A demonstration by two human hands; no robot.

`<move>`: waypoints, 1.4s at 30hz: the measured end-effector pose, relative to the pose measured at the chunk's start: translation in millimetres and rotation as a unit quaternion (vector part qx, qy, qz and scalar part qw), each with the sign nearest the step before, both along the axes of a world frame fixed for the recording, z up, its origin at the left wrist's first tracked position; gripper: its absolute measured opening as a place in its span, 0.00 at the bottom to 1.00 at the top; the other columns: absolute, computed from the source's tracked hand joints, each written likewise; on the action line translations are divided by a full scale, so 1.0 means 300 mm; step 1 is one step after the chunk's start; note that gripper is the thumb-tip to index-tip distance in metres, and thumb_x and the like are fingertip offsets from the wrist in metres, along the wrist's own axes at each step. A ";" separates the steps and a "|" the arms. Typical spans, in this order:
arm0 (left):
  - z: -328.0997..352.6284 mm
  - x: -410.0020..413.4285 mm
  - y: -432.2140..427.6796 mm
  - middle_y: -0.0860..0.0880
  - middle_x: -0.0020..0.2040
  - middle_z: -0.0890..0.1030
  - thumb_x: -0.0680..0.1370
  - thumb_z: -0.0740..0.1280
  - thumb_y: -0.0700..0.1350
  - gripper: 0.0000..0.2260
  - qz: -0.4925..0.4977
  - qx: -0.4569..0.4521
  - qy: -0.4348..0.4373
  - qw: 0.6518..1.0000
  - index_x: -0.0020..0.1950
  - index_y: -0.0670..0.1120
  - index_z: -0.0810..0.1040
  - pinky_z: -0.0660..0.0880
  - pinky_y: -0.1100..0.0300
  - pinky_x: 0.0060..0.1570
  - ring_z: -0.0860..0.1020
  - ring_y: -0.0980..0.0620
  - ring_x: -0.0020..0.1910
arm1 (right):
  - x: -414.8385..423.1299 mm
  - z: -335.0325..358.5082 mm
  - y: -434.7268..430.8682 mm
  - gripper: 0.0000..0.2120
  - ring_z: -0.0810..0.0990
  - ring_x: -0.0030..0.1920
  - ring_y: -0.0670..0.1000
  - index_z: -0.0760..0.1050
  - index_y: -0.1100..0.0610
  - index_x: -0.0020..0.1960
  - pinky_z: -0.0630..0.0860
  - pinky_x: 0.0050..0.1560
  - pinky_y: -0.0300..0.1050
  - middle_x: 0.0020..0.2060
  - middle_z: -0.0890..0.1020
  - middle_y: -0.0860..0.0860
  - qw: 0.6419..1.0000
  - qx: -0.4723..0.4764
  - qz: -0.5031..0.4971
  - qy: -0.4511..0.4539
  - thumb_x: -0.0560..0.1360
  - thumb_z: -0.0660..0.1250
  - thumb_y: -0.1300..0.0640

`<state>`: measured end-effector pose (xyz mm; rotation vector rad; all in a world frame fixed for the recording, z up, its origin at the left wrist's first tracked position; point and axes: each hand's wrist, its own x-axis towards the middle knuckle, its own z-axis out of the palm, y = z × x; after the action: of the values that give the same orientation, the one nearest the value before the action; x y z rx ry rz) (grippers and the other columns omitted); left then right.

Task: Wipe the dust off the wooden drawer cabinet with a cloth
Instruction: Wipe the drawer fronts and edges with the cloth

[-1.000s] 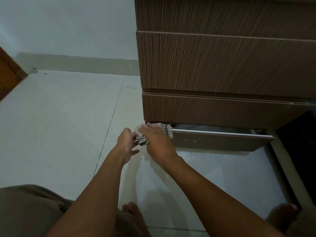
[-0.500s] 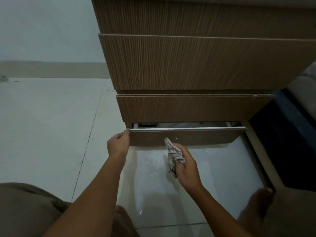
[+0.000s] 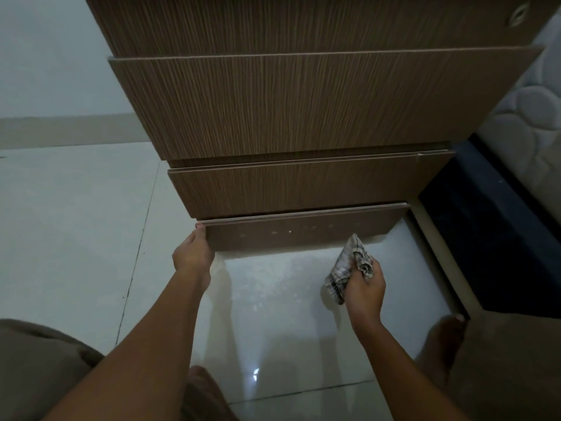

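Observation:
The wooden drawer cabinet (image 3: 297, 104) fills the upper middle of the head view, brown with vertical grain. Its bottom drawer (image 3: 303, 233) sits nearly flush under the one above. My left hand (image 3: 192, 253) grips the drawer front's left end, fingertips on its top corner. My right hand (image 3: 364, 287) is off the cabinet, low in front of the drawer's right part, shut on a bunched checked cloth (image 3: 346, 270). The cloth's upper tip is just short of the drawer front.
Pale glossy floor tiles (image 3: 76, 226) spread to the left and in front. A dark bed base (image 3: 491, 232) with a white quilted mattress (image 3: 528, 117) stands close on the right. My knees and bare feet (image 3: 446, 338) are at the bottom edge.
The bottom drawer has gone from pulled out to almost closed under my left hand. My right hand has carried the cloth from the drawer's left corner to the right and down.

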<state>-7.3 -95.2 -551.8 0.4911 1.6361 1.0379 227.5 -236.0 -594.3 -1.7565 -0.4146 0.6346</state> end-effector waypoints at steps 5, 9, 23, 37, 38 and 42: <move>-0.015 0.002 0.019 0.46 0.62 0.80 0.80 0.64 0.45 0.16 -0.007 -0.004 -0.008 1.000 0.66 0.43 0.77 0.76 0.49 0.60 0.78 0.50 0.57 | 0.086 -0.028 0.031 0.03 0.81 0.50 0.54 0.74 0.55 0.53 0.78 0.51 0.47 0.47 0.81 0.54 0.999 -0.005 -0.031 -0.023 0.80 0.64 0.59; -0.034 -0.005 0.028 0.48 0.63 0.79 0.79 0.63 0.44 0.16 -0.008 -0.007 0.001 1.000 0.67 0.45 0.76 0.76 0.47 0.60 0.76 0.50 0.59 | 0.157 -0.040 0.064 0.10 0.79 0.55 0.55 0.73 0.56 0.61 0.76 0.56 0.48 0.54 0.80 0.54 0.995 -0.014 -0.089 -0.036 0.81 0.61 0.56; -0.066 -0.038 0.039 0.49 0.69 0.74 0.82 0.53 0.36 0.20 -0.085 -0.011 0.081 0.993 0.70 0.49 0.74 0.74 0.45 0.62 0.72 0.47 0.67 | 0.232 -0.082 0.277 0.24 0.66 0.72 0.53 0.56 0.52 0.78 0.59 0.61 0.31 0.74 0.66 0.53 0.984 0.010 -0.176 -0.015 0.83 0.54 0.62; -0.036 -0.028 0.029 0.48 0.71 0.73 0.83 0.54 0.35 0.19 -0.088 -0.018 0.082 0.993 0.71 0.48 0.72 0.74 0.46 0.61 0.74 0.47 0.66 | -0.075 -0.166 0.343 0.37 0.56 0.76 0.57 0.43 0.56 0.79 0.61 0.74 0.55 0.78 0.50 0.58 0.990 -0.001 -0.035 -0.137 0.75 0.56 0.73; -0.034 -0.028 0.028 0.48 0.71 0.73 0.83 0.54 0.35 0.19 -0.090 -0.019 0.081 0.992 0.71 0.48 0.72 0.74 0.46 0.62 0.74 0.46 0.66 | -0.093 -0.173 0.339 0.38 0.55 0.77 0.57 0.43 0.56 0.79 0.60 0.74 0.54 0.78 0.48 0.57 0.990 -0.005 -0.018 -0.142 0.75 0.56 0.73; -0.022 -0.032 0.025 0.48 0.71 0.73 0.83 0.53 0.36 0.19 -0.101 -0.019 0.082 0.991 0.71 0.48 0.72 0.73 0.45 0.63 0.74 0.47 0.67 | -0.168 -0.178 0.340 0.39 0.54 0.77 0.58 0.42 0.56 0.79 0.59 0.74 0.52 0.78 0.45 0.56 0.986 -0.021 0.026 -0.165 0.75 0.58 0.72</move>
<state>-16.9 -87.7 -558.3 0.7182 1.7070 0.8327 177.1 -134.1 -647.7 -1.9012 -0.6799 0.3890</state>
